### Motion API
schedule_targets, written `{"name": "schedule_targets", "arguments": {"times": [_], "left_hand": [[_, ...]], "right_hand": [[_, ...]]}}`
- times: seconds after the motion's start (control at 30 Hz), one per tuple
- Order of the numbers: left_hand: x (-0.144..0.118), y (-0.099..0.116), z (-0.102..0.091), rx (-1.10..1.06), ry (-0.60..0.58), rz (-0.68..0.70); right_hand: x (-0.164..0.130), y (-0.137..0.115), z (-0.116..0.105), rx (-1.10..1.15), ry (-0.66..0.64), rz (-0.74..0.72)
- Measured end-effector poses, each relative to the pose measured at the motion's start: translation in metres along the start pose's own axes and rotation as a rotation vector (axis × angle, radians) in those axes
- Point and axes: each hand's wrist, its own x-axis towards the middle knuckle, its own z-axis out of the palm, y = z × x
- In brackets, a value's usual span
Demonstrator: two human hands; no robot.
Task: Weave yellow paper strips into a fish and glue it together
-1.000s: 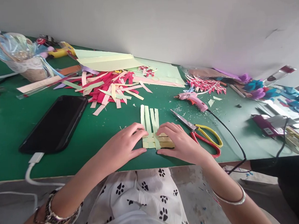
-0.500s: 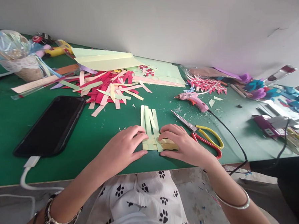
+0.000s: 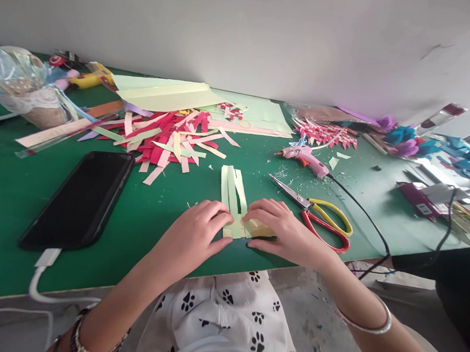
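Pale green paper strips (image 3: 231, 189) stand upright side by side and cross yellowish strips (image 3: 263, 230) at their near ends, forming a small flat weave near the table's front edge. My left hand (image 3: 200, 227) grips the left side of the weave, its fingertips on the strips and its thumb at the near edge. On the right side, my right hand (image 3: 279, 226) has its fingers curled onto the strips and its thumb low beside the near edge. The fingers partly hide the crossings. Just right of my right hand lie scissors (image 3: 302, 201) with yellow and red handles.
A pink glue gun (image 3: 307, 159) with a black cord lies behind the scissors. A pile of red, pink and green strips (image 3: 166, 140) lies at the back, near pale paper sheets (image 3: 171, 97). A black phone (image 3: 81, 200) on a white cable sits at the left.
The rightmost green strip, which slanted across the weave with its end past the near edge, now lies closer against its neighbour. My right hand has shifted slightly left.
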Motion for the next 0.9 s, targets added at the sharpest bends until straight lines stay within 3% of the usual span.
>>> {"name": "schedule_targets", "arguments": {"times": [0.13,0.23,0.4,0.63,0.8,0.9], "left_hand": [[0.0,0.003,0.001,0.067,0.046,0.024],[0.001,0.008,0.003,0.169,0.08,0.07],[0.003,0.017,0.008,0.253,0.004,0.196],[0.006,0.018,0.006,0.251,-0.069,0.165],[0.007,0.018,0.006,0.226,-0.046,0.168],[0.003,0.017,0.003,0.152,-0.004,0.164]], "right_hand": [[0.012,0.009,-0.009,0.119,0.023,-0.046],[0.028,0.019,-0.013,-0.012,0.005,-0.125],[0.048,0.027,-0.015,-0.284,-0.043,-0.166],[0.067,0.047,-0.03,-0.143,-0.032,-0.214],[0.081,0.06,-0.023,-0.213,0.033,-0.039],[0.07,0.054,-0.021,-0.233,0.166,0.04]]}}
